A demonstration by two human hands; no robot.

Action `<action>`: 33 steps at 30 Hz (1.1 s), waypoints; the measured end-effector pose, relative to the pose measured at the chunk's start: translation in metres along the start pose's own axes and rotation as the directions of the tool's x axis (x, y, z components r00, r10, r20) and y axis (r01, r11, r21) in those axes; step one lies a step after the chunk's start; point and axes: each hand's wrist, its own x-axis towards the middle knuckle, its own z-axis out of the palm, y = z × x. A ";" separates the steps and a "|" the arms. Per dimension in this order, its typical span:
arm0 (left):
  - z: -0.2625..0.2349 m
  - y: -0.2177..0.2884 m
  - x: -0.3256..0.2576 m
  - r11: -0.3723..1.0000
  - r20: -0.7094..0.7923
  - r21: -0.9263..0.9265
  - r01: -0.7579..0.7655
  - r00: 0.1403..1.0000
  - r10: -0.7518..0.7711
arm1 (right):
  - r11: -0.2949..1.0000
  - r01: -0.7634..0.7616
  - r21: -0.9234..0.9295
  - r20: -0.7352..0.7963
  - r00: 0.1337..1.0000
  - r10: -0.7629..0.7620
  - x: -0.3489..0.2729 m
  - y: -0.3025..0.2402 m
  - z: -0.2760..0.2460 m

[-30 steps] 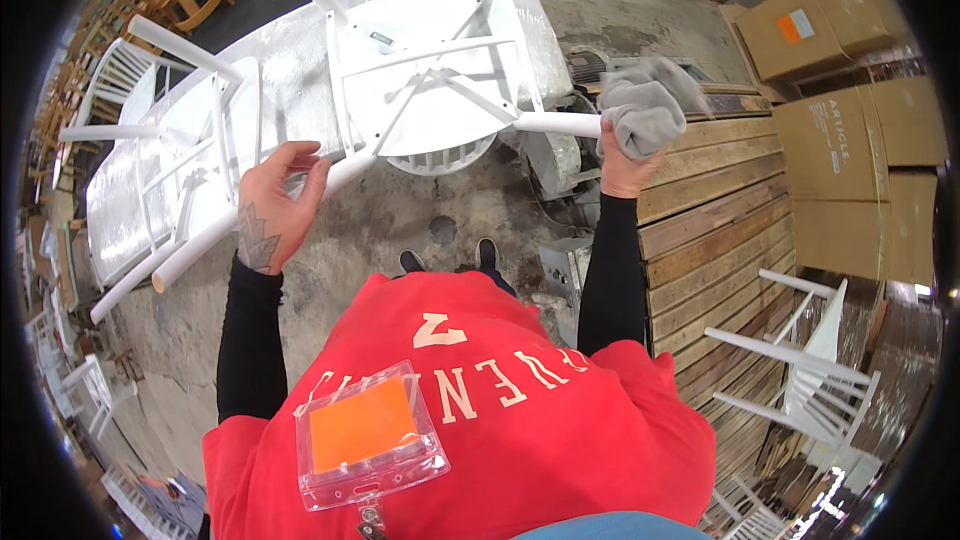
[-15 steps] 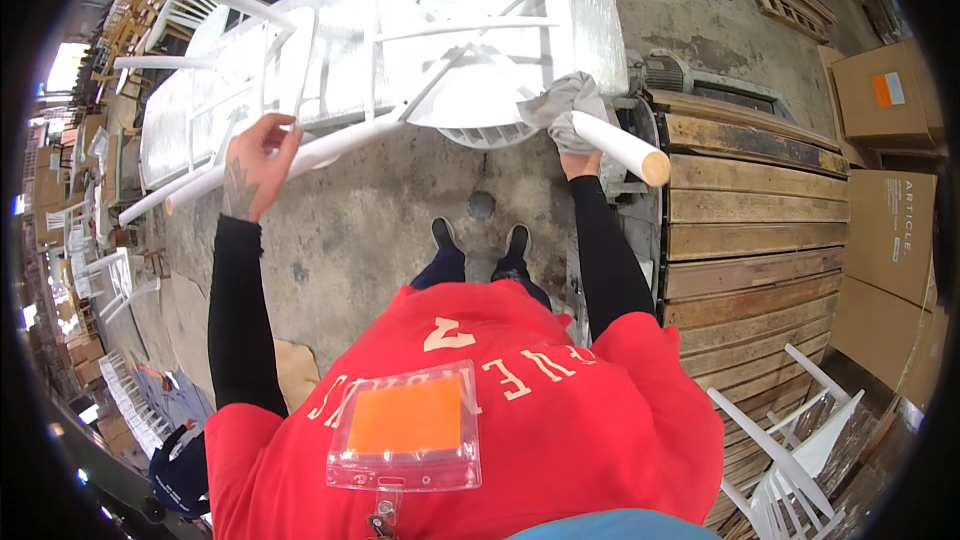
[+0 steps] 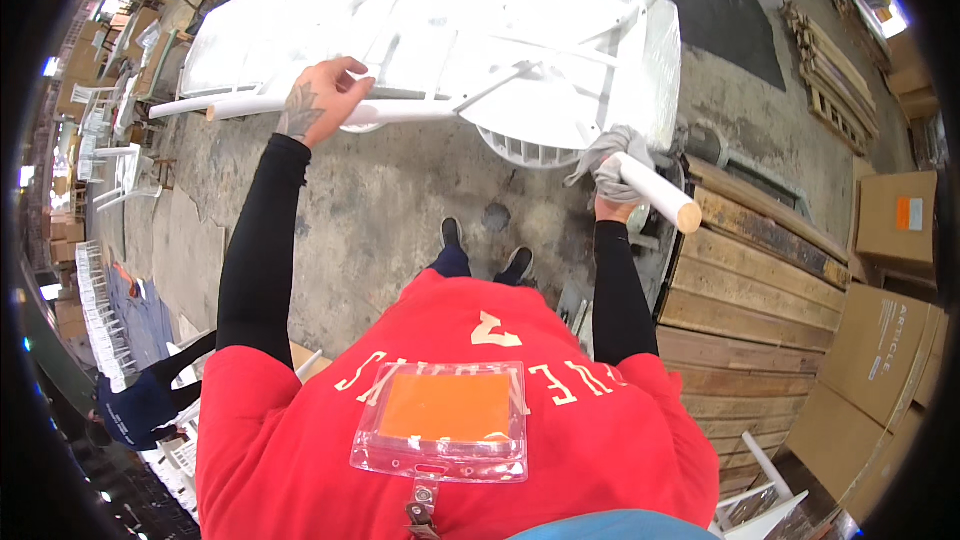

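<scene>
A white wooden chair lies upside down on a surface wrapped in shiny clear film, its legs in the air and its slatted back hanging over the near edge. My right hand is closed round a crumpled grey cloth, which wraps the chair leg at the right. That leg's bare wood end points toward me. At the left, my left hand hovers by another white leg, fingers loosely bent and apart, holding nothing. Whether it touches the leg I cannot tell.
Wooden slats form a low platform on my right, with cardboard boxes beyond it. White chairs stand at the far left. A person in dark clothes bends at the lower left. Concrete floor lies between me and the chair.
My view has turned, shifting the chair right in the picture. My left hand's fingers have spread a little. The right hand keeps its hold on the cloth round the leg.
</scene>
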 end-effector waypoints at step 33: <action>0.002 -0.017 -0.014 0.894 -0.010 -0.367 -0.258 0.962 0.273 | 0.361 -0.539 -0.761 -0.535 0.836 0.121 -0.049 0.179 0.168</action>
